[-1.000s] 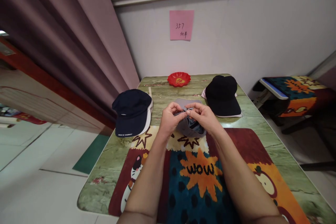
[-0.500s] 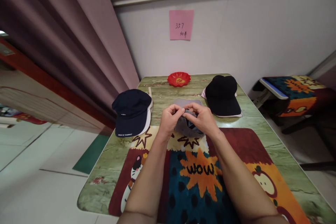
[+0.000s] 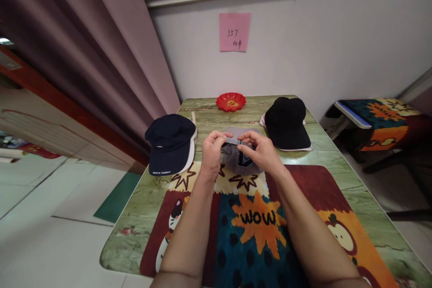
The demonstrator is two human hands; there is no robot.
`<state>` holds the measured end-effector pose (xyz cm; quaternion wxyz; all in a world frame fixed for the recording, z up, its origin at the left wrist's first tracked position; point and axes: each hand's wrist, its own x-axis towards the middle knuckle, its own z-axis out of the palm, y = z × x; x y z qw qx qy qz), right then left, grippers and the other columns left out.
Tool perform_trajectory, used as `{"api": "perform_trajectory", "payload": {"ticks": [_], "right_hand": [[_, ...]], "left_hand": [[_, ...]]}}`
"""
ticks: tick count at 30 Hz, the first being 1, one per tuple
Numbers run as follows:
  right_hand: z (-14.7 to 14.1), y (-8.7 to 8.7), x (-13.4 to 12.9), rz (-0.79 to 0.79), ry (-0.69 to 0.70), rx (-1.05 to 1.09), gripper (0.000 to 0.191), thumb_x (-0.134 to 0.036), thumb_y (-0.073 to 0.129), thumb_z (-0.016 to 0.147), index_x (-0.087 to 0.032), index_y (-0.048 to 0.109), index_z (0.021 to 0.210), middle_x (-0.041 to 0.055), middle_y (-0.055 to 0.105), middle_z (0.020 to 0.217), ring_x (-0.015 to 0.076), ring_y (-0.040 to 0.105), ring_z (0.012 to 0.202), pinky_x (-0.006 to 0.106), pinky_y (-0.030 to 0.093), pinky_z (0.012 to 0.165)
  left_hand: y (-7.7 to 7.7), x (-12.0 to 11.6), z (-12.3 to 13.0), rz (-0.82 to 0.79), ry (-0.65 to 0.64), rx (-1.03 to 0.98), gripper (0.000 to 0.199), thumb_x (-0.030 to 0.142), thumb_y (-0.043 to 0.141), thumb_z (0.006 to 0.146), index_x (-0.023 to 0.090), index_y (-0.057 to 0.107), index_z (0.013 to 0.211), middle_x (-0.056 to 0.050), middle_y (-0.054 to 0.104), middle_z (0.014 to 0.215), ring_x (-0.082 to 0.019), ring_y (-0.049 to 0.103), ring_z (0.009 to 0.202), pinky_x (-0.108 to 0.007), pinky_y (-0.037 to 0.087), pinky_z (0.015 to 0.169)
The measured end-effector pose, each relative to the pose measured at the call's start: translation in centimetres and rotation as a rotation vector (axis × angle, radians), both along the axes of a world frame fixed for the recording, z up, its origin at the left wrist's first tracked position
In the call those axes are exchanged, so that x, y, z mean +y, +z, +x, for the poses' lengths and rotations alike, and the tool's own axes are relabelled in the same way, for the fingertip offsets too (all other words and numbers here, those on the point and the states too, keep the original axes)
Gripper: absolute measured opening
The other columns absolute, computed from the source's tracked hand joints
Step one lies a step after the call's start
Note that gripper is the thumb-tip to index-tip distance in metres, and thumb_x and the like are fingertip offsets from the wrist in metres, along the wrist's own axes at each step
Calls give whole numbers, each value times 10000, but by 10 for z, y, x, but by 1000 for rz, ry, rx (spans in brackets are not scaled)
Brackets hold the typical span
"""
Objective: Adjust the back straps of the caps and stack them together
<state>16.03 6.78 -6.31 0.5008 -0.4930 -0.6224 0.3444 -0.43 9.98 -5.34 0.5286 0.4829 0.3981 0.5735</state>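
Note:
A grey baseball cap point(image 3: 248, 169) rests on the far part of the patterned mat, its back opening towards me and its brim point(image 3: 249, 131) pointing away. Stretched across that opening is the cap's grey strap point(image 3: 232, 141). My left hand point(image 3: 212, 152) is closed, pinching the strap's left part between thumb and fingers. On the right part, my right hand point(image 3: 261, 149) pinches the strap near a dark band or buckle too small to make out. A navy cap point(image 3: 170, 137) lies to the left over a white one point(image 3: 193, 144). To the right, a black cap point(image 3: 286, 119) covers a pinkish one.
A red scalloped dish point(image 3: 231, 102) stands at the back of the green wood-patterned table point(image 3: 128, 216). Beneath my forearms is the colourful mat point(image 3: 249, 252). A pink note point(image 3: 235, 32) is on the wall. Right of the table stands a stool point(image 3: 384, 121); a curtain point(image 3: 135, 45) hangs left.
My hands have moved slightly apart, and the strap between them now shows pulled out straight. Before, my fingertips met over it. The other caps and the dish stay in place.

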Motion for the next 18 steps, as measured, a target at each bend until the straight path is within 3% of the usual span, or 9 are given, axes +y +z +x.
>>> {"api": "perform_trajectory", "payload": {"ticks": [4,10,14,18], "right_hand": [[1,1,0,-17,24,27,243,-299,694,823,-181,684,1035,15,690,816,156,631,737,272,472,709],[1,5,-2,-22,61,-42,312,-260,611,840,-223,725,1129,-40,551,722,109,457,606,253,354,603],[1,3,0,-98,112,138,241,-279,635,792,-198,699,1009,-41,562,715,112,486,617,254,371,610],[1,4,2,-207,128,317,201,-292,691,722,-196,637,890,-42,581,690,114,516,599,253,403,601]], "left_hand": [[-2,1,0,13,-13,-29,135,244,613,766,189,574,650,-41,736,876,-150,574,778,-265,425,756],[6,-4,1,44,-35,-51,158,263,665,761,185,582,651,-35,705,868,-154,591,787,-268,450,755],[9,-7,3,103,-31,32,161,301,706,780,181,633,701,-43,699,905,-161,595,827,-272,458,780],[8,-7,1,142,-76,179,212,385,661,859,182,663,802,-27,664,819,-156,576,772,-277,455,756]]}}
